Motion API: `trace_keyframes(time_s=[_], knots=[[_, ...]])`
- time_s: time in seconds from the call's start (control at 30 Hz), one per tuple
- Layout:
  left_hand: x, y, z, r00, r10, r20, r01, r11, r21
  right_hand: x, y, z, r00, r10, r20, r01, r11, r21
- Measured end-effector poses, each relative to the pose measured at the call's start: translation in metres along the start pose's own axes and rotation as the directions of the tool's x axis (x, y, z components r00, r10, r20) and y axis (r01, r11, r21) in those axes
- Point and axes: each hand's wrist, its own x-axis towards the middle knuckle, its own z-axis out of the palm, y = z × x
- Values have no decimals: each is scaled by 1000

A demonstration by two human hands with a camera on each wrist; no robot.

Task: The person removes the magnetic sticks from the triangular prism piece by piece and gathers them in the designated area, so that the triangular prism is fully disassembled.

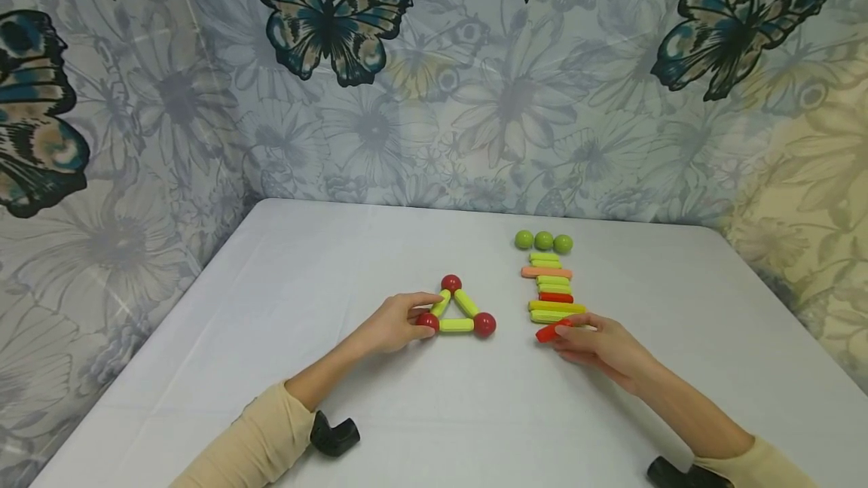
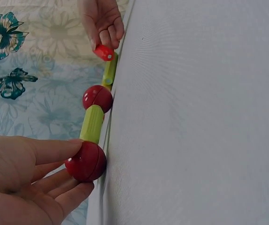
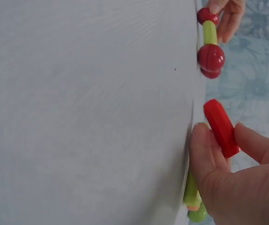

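Observation:
A flat triangle lies on the white table [image 1: 407, 413], built of three red balls joined by three yellow-green rods [image 1: 456, 325]. My left hand [image 1: 389, 326] holds the triangle's near-left red ball [image 2: 89, 161] between thumb and fingers. To the right, my right hand [image 1: 606, 349] pinches a short red rod [image 3: 221, 127] between thumb and fingers, with one end sticking out toward the triangle. That rod is raised off the table, close to the near end of a column of loose rods.
Several loose rods make up the column: yellow-green, an orange one [image 1: 546, 272], another red one [image 1: 555, 297] and a longer yellow one [image 1: 556, 306]. Beyond them, three green balls [image 1: 543, 240] sit in a row. Butterfly-patterned wall covering [image 1: 420, 134] stands behind the table.

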Motion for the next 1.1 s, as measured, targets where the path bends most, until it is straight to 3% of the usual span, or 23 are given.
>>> trace_keyframes(time_s=[0.47,0.63,0.9,1.1], knots=[[-1,0,-1,1000,-3,3,3,1000,4,-2,2,-10,987,91,-134,-98,994,-42],[0,0,-1,1000,-3,4,3,1000,8,-2,2,-13,985,115,-126,-116,993,-6],[0,1,0,1000,-8,2,8,1000,14,2,6,-16,983,168,-80,-154,976,157],[0,1,0,1000,-11,5,11,1000,16,1,6,-15,987,157,-41,-143,962,233]])
